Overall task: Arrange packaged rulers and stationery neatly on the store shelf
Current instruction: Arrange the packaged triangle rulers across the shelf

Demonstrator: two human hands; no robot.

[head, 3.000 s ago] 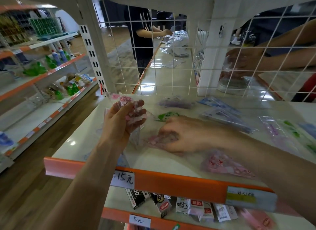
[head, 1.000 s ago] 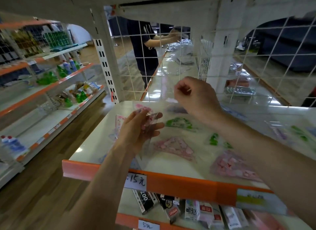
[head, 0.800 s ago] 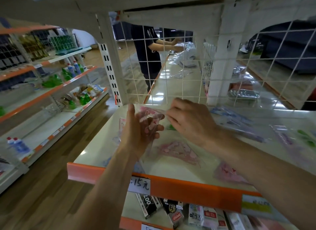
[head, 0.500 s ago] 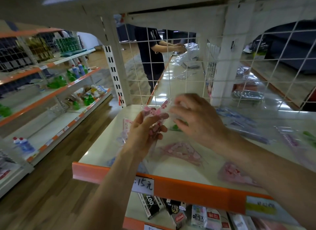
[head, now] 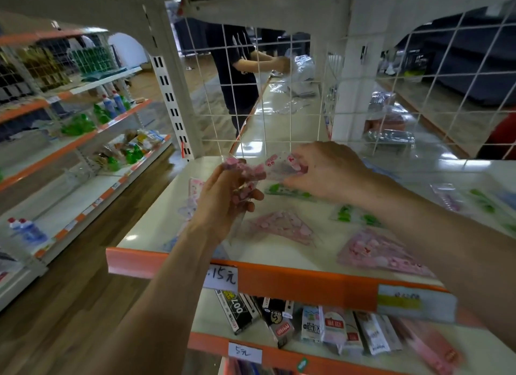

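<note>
Moved: right hand (head: pixel 326 173) was down on the cream shelf board with the orange front strip (head: pixel 293 281) three seconds back. Now it's lifted off and meets the left hand (head: pixel 223 204) above the board's left half.
Left hand: fingers curled round a bunch of clear plastic packets printed with pink shapes (head: pixel 245 179), held roughly upright above the board. Can't tell if the bottom edge touches it.
Right hand: thumb and fingertips pinch one more clear pink-printed packet (head: pixel 282 165) by its right end. Its left end is touching the top of the bunch.
Pink on the board: clear packet with a pink triangular set square (head: pixel 284 226) lies flat mid-board, just below the hands. Another flat pink-printed packet (head: pixel 377 252) sits near the front strip, toward the board's right.
Green on the board: long clear packet with green print (head: pixel 287 192) lies further back, partly hidden by the right hand. A second green-printed packet (head: pixel 354 217) lies just beside the right wrist.
Price tag: white handwritten label (head: pixel 222 277) on the front strip, part covered by the left forearm, reads 15元.
Under the board: small boxed and bagged stationery (head: pixel 307 321) on the next level down, too blurry to read.
Behind the board: white wire grid panel (head: pixel 279 101), and past it a person in a dark T-shirt (head: pixel 237 67) handling clear bags.
</note>
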